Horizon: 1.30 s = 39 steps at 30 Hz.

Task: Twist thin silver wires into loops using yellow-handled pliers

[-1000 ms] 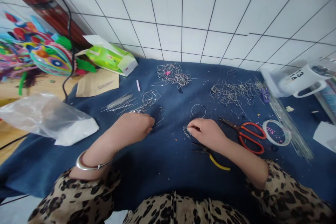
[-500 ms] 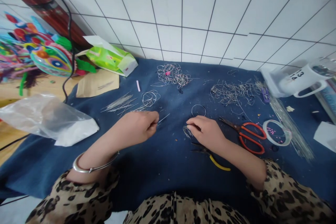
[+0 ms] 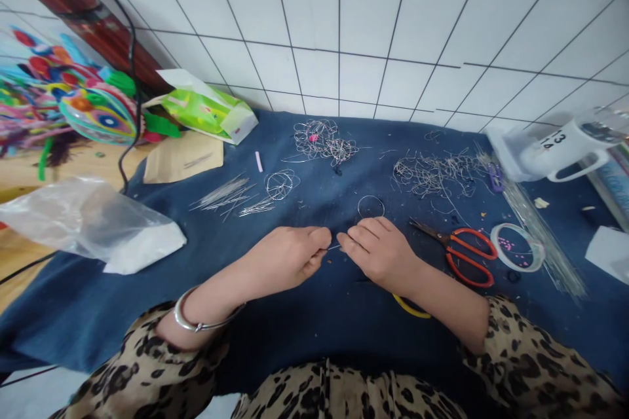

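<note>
My left hand (image 3: 299,252) is closed, fingertips pinching a thin piece of metal wire (image 3: 335,247). That wire spans the small gap to my right hand (image 3: 378,249), whose bent fingers close on its other end. Whatever else lies inside the right fingers is hidden. Just beyond my right hand a single wire ring (image 3: 371,198) lies on the cloth. Pliers with yellow handles (image 3: 411,307) are mostly covered by my right hand and forearm. Red-handled scissors (image 3: 469,255) rest to the right.
Straight wire pieces (image 3: 223,194), a round wire frame (image 3: 282,184) and tangled wire (image 3: 437,173) lie on the blue cloth (image 3: 304,334). A tape ring (image 3: 517,247) surrounds pink beads. A white mug (image 3: 565,147) stands right; a plastic bag (image 3: 93,216) lies left.
My left hand has moved right with its wire, close to my right hand. The wire loops that showed under the right fingertips are now hidden, and the pliers are more covered.
</note>
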Each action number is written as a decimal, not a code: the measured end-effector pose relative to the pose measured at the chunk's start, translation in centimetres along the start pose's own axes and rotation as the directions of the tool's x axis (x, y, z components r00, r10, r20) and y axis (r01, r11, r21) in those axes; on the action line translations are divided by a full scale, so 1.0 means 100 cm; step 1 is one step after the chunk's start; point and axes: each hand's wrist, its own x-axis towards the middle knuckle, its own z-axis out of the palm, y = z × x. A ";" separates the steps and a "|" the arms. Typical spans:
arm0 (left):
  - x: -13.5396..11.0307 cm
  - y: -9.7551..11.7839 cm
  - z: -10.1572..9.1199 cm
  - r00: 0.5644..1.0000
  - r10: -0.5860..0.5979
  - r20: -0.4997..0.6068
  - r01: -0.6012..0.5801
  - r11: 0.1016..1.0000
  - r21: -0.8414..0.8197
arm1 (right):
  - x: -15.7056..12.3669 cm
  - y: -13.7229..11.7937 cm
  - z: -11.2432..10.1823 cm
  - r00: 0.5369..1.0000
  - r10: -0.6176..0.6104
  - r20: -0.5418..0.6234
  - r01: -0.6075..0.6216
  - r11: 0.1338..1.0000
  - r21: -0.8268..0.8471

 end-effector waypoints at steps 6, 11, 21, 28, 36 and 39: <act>0.002 -0.001 0.004 0.998 0.016 -0.059 -0.015 1.000 0.027 | 0.001 -0.002 0.000 0.999 -0.005 0.032 0.004 1.000 0.017; 0.003 0.001 0.005 0.991 0.095 -0.096 -0.085 0.991 0.106 | 0.003 -0.004 -0.001 0.998 0.056 0.040 -0.054 0.998 -0.045; 0.008 0.010 0.012 0.993 0.070 -0.092 -0.042 0.960 0.276 | 0.005 -0.014 -0.001 0.989 0.111 0.101 -0.101 0.990 -0.101; 0.009 0.013 0.017 0.981 0.001 -0.196 0.027 0.990 0.140 | 0.002 -0.011 0.006 0.939 0.334 0.082 -0.340 0.936 0.090; 0.012 0.011 0.020 0.924 -0.208 -0.321 0.098 0.940 -0.328 | 0.006 -0.006 0.000 0.788 0.588 0.182 -0.560 0.561 0.610; 0.013 0.011 0.021 0.909 -0.287 -0.303 0.105 0.860 -0.500 | 0.008 -0.003 -0.002 0.709 0.618 0.340 -0.607 0.288 0.741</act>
